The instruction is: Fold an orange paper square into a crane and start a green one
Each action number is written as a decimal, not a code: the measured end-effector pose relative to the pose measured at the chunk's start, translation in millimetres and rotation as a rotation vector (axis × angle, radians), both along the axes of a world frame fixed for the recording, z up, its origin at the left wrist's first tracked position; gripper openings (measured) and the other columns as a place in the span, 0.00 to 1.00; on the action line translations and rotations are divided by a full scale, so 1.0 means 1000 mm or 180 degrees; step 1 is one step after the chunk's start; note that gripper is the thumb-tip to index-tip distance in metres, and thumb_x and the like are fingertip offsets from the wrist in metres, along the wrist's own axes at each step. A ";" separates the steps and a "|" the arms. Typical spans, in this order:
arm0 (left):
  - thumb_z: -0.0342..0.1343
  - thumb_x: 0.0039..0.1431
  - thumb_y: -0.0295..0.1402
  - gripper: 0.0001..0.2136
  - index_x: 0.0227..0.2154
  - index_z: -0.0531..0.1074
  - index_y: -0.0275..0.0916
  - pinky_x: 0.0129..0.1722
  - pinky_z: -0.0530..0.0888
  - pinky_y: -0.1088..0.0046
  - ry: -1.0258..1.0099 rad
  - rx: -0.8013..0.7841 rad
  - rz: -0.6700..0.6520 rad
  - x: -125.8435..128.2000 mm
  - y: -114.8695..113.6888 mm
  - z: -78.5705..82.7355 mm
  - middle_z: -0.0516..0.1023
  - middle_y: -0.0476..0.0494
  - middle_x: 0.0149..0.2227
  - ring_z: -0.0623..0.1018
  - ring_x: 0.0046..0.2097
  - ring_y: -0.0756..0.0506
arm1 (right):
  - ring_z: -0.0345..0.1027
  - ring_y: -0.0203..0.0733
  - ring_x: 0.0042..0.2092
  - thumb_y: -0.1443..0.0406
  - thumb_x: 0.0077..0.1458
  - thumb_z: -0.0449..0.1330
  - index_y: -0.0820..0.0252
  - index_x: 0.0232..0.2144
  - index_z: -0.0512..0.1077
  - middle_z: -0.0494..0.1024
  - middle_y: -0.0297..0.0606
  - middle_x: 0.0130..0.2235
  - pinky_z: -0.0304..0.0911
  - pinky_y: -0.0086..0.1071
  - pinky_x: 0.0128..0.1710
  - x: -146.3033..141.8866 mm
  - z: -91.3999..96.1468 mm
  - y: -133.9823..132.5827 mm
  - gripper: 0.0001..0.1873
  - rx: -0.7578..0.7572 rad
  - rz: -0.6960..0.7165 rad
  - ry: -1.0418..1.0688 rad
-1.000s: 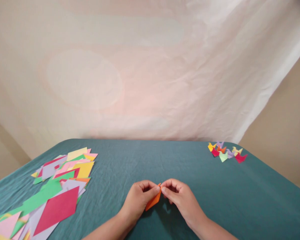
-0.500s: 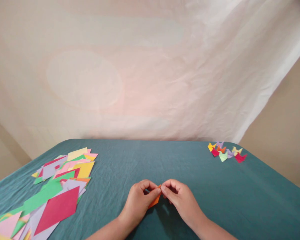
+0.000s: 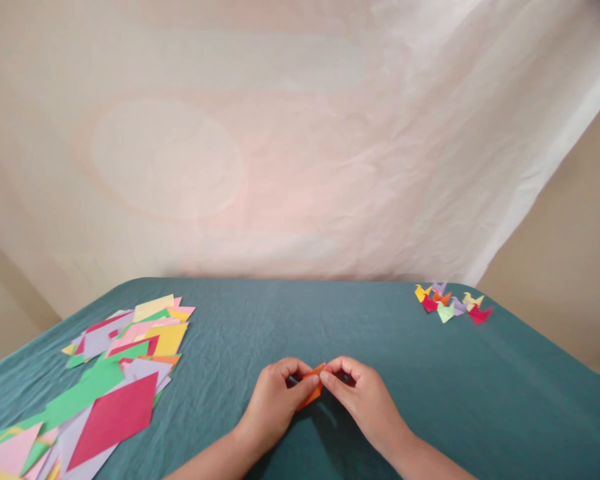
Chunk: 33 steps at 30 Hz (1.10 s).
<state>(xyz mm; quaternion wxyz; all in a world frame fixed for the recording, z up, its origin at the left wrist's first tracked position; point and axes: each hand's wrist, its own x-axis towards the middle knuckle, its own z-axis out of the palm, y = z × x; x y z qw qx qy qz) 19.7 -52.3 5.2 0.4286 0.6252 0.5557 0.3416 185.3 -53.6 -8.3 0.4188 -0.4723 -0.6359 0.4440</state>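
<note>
A small folded piece of orange paper (image 3: 311, 396) is held just above the table, near the front middle. My left hand (image 3: 283, 395) pinches it between thumb and fingers, covering much of it. My right hand (image 3: 356, 393) is closed in a pinch at the paper's right edge, its thumb and fingertip meeting at the upper corner. An orange point sticks up between the two thumbs. The fold's exact shape is partly hidden by my fingers.
Loose coloured paper sheets (image 3: 115, 420) lie spread in an overlapping pile on the left. Several small folded paper birds (image 3: 445, 312) stand grouped at the far right. A dark green cloth (image 3: 260, 320) covers the table, and a pale sheet (image 3: 300, 147) hangs behind it.
The orange paper has tilted slightly, and more of its upper point shows between my thumbs. Both hands have barely shifted and keep their pinch.
</note>
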 end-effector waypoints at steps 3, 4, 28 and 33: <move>0.53 0.52 0.36 0.10 0.24 0.74 0.35 0.25 0.63 0.78 0.0135 0.0042 -0.0142 -0.002 0.001 0.001 0.74 0.49 0.22 0.69 0.24 0.51 | 0.67 0.38 0.32 0.62 0.55 0.57 0.60 0.27 0.73 0.76 0.34 0.29 0.59 0.27 0.31 0.001 0.002 -0.002 0.09 0.0146 -0.0004 -0.0195; 0.53 0.52 0.35 0.10 0.24 0.74 0.36 0.26 0.64 0.78 0.0197 0.0076 -0.0211 -0.003 0.001 0.001 0.74 0.49 0.23 0.70 0.25 0.51 | 0.67 0.38 0.32 0.63 0.56 0.57 0.60 0.27 0.73 0.75 0.33 0.29 0.59 0.27 0.31 0.001 0.003 -0.002 0.09 0.0204 0.0001 -0.0241; 0.55 0.53 0.33 0.09 0.22 0.76 0.37 0.31 0.65 0.76 0.0112 0.0347 -0.0172 -0.006 0.005 0.004 0.73 0.48 0.26 0.73 0.30 0.49 | 0.67 0.36 0.31 0.64 0.54 0.58 0.59 0.27 0.74 0.76 0.32 0.28 0.58 0.25 0.30 0.001 0.001 0.000 0.07 0.0267 -0.0117 -0.0349; 0.53 0.54 0.33 0.09 0.24 0.74 0.37 0.30 0.65 0.77 0.0212 0.0457 -0.0184 -0.006 0.003 0.002 0.73 0.49 0.27 0.72 0.30 0.50 | 0.67 0.37 0.32 0.63 0.55 0.58 0.59 0.28 0.74 0.75 0.32 0.29 0.58 0.26 0.31 0.001 0.000 -0.001 0.08 0.0232 -0.0119 -0.0267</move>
